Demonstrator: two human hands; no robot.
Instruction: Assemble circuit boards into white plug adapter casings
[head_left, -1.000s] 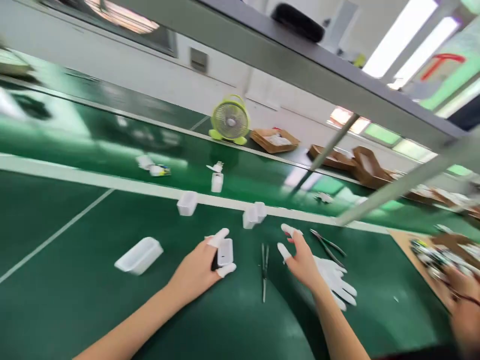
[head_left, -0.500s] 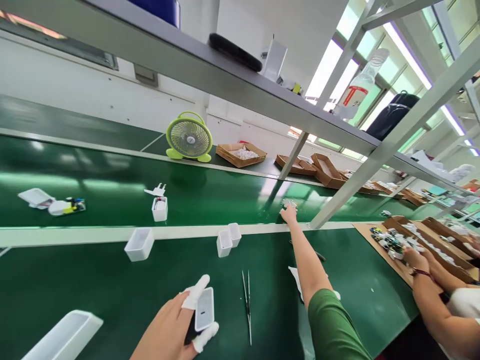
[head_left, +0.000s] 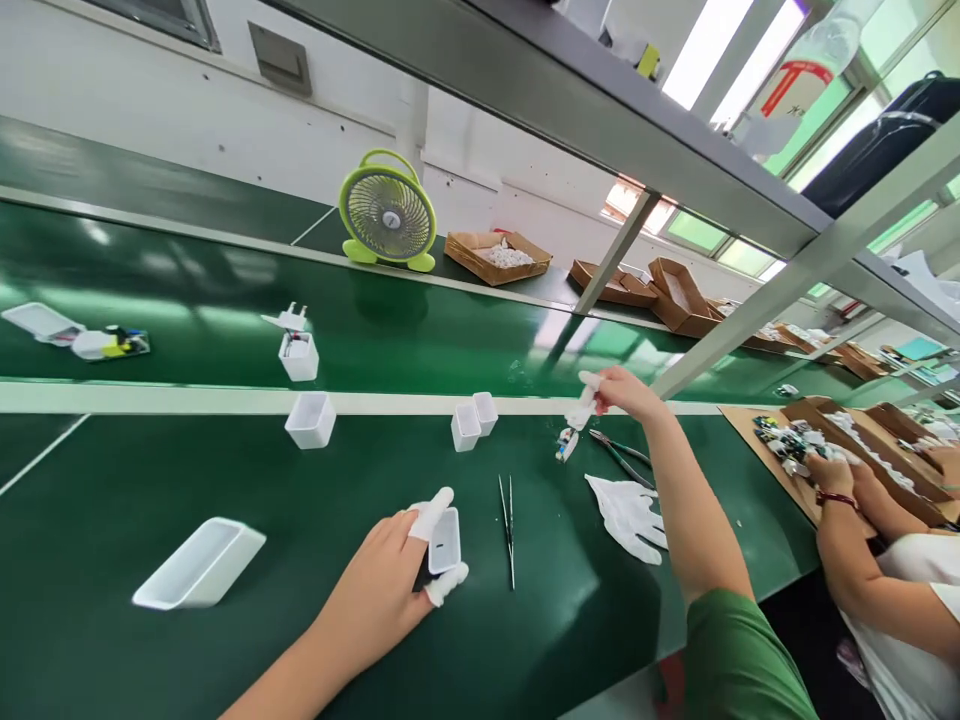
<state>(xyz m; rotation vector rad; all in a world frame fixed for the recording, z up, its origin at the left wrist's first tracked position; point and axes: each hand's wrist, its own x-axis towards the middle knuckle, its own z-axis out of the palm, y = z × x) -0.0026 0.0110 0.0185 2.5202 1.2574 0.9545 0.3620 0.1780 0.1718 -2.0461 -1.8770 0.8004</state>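
Observation:
My left hand (head_left: 390,585), with white finger cots on thumb and forefinger, pinches a small white charger shell (head_left: 445,540) just above the green mat. My right hand (head_left: 626,392) is stretched forward to the belt's edge, fingers closed on a small white-and-blue part (head_left: 568,443) that hangs below the fingertips. Thin tweezers (head_left: 508,525) lie on the mat between my hands. A white glove (head_left: 628,515) lies under my right forearm, with pliers (head_left: 619,455) just beyond it.
Small white cups (head_left: 310,419) (head_left: 472,424) stand along the white strip; a white tray (head_left: 199,563) lies at the left. A green fan (head_left: 388,212) and cardboard boxes (head_left: 496,256) line the far side. A co-worker's hands (head_left: 829,475) work at a box on the right.
My right hand has drawn back from the belt toward me, now holding a small part. My left hand still holds the shell. The view has tipped down.

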